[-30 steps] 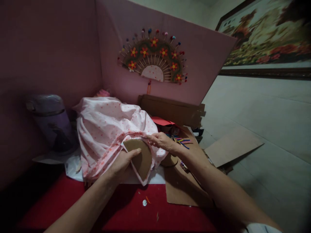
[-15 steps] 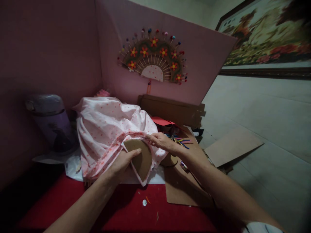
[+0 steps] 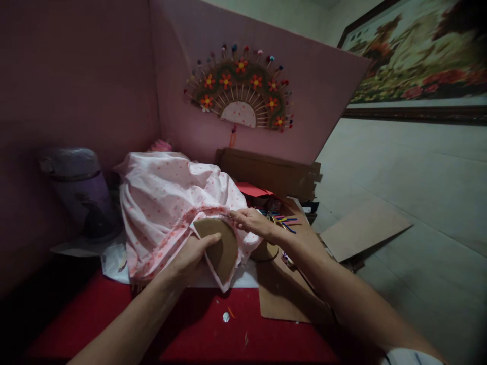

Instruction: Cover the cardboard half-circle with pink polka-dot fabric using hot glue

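A half-round piece of brown cardboard (image 3: 223, 249) is tilted up in front of me, with white fabric dotted in pink (image 3: 167, 185) along its edges. My left hand (image 3: 200, 253) grips it from the lower left, thumb flat on the cardboard and the other fingers hidden behind. At the upper right of the curved edge, my right hand (image 3: 249, 221) pinches the fabric between thumb and fingers. The rest of the cloth lies bunched in a large heap behind the cardboard, its frayed pink-dotted border running down to the left.
Behind hangs a decorated fan (image 3: 239, 96) on a pink panel (image 3: 315, 86). A purple flask (image 3: 85, 197) stands left. Right of my hands lie a cardboard sheet (image 3: 283, 299), a roll of tape (image 3: 265, 251) and colourful sticks (image 3: 287, 221). Scraps dot the red tablecloth (image 3: 190, 329).
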Motion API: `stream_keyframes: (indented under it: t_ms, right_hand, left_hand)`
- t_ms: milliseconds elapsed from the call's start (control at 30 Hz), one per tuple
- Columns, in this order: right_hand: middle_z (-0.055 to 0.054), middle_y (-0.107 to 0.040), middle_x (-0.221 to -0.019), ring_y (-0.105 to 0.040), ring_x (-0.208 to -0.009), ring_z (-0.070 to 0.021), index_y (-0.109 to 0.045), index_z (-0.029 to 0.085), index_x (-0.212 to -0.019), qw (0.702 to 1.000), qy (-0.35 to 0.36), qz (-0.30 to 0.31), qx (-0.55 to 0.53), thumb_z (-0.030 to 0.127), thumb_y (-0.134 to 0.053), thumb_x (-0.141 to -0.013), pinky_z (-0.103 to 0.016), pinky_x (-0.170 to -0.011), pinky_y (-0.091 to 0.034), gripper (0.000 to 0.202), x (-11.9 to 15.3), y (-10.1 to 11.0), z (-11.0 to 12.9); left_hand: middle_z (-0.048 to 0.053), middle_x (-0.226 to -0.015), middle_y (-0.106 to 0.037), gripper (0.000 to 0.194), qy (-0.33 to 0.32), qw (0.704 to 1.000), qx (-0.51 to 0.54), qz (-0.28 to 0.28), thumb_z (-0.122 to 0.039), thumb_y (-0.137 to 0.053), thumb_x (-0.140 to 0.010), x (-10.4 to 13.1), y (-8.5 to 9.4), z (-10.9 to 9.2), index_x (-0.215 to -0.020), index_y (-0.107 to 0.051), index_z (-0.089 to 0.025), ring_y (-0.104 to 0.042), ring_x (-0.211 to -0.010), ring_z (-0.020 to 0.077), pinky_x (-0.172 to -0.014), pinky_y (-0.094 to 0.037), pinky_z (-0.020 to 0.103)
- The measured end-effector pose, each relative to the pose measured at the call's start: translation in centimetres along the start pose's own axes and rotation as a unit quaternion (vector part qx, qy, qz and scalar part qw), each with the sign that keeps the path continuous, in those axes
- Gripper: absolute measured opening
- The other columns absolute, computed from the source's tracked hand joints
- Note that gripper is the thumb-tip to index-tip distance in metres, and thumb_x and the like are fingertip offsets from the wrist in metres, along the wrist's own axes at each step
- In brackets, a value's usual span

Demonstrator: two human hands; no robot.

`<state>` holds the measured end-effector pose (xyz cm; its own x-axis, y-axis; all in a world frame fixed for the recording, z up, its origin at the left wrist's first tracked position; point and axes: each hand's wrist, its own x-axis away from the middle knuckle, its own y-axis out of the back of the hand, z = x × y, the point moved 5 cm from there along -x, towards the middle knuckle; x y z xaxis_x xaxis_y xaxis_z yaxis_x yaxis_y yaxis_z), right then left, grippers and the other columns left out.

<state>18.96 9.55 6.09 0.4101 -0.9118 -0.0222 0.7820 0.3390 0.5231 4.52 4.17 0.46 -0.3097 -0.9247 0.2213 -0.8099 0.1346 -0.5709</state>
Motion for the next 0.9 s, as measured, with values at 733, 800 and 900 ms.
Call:
stream_keyframes:
  t_ms: [733,800,900]
  right_hand:
    - [-0.005,-0.061,-0.079,-0.053,-0.064,-0.0123,-0.063,0.01,-0.084,0.999,-0.029,0.017,0.042,0.056,-0.047,-0.089,-0.026,-0.06,-0.043,0.049,0.2,0.2,-0.2]
    - [0.0,-0.05,-0.06,-0.039,-0.052,-0.0086,-0.057,0.013,-0.065,0.999,-0.018,0.006,0.041,0.067,-0.041,-0.084,-0.024,-0.051,-0.031,0.06,0.1,0.0,0.0]
    - [0.003,-0.042,-0.054,-0.033,-0.05,-0.0081,-0.051,0.016,-0.057,0.999,-0.004,-0.012,0.035,0.074,-0.042,-0.078,-0.025,-0.05,-0.026,0.063,0.0,-0.1,0.1]
  left_hand:
    - [0.008,-0.075,-0.073,0.024,0.023,1.0,0.002,0.0,-0.016,-0.071,-0.069,0.2,-0.1,0.3,-0.092,-0.066,-0.011,-0.069,-0.064,0.0208,-0.064,-0.056,0.031]
    - [0.009,-0.076,-0.073,0.025,0.019,1.0,-0.003,0.005,-0.017,-0.071,-0.069,0.2,-0.2,0.2,-0.093,-0.066,-0.011,-0.068,-0.064,0.0217,-0.065,-0.056,0.034]
    - [0.009,-0.077,-0.073,0.027,0.008,1.0,-0.004,0.015,-0.018,-0.071,-0.069,0.2,-0.2,0.0,-0.094,-0.066,-0.011,-0.068,-0.065,0.0218,-0.065,-0.056,0.034]
